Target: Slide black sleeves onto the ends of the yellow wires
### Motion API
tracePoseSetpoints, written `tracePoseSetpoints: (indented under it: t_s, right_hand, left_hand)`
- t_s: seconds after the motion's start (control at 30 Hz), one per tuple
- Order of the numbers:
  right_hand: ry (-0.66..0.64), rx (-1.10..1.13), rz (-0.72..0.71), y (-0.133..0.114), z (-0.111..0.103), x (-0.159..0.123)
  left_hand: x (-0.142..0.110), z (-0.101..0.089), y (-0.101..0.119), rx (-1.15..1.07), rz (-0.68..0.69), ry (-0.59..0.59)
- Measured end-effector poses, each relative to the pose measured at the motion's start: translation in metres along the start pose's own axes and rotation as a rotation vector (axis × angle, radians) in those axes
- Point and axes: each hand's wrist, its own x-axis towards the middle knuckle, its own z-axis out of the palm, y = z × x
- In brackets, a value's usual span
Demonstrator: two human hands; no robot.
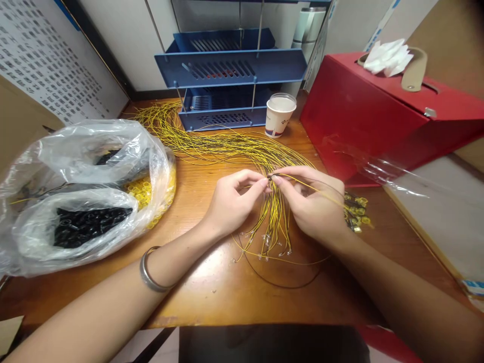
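Note:
My left hand [235, 200] pinches a small dark piece [269, 177] between thumb and forefinger; its exact kind is too small to make out. Close beside it, my right hand [321, 204] has thumb and fingers closed on a thin yellow-and-black wire [315, 191], which trails across the back of that hand. The fingertips of both hands nearly meet. Beneath them lies a long bundle of yellow and black wires [230, 143], whose near ends carry small clear tips [266, 241]. A loose dark wire [280, 287] loops on the table in front.
Plastic bags [157, 151] at left hold black caps [91, 224] and yellow rings [140, 192]. Small yellow-and-black parts [357, 209] lie right of my right hand. Behind stand a blue rack [230, 68], a paper cup [279, 118] and a red box [363, 111] with tissues.

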Motion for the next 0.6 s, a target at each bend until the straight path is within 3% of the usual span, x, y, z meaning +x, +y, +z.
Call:
tracePoseSetpoints:
  t_s: [0.6]
  right_hand:
    - [0.000,0.076,0.021,-0.0003,-0.0008,0.0048]
  left_hand:
    - [0.0002,-0.0023,0.0013,0.043,0.002,0.004]
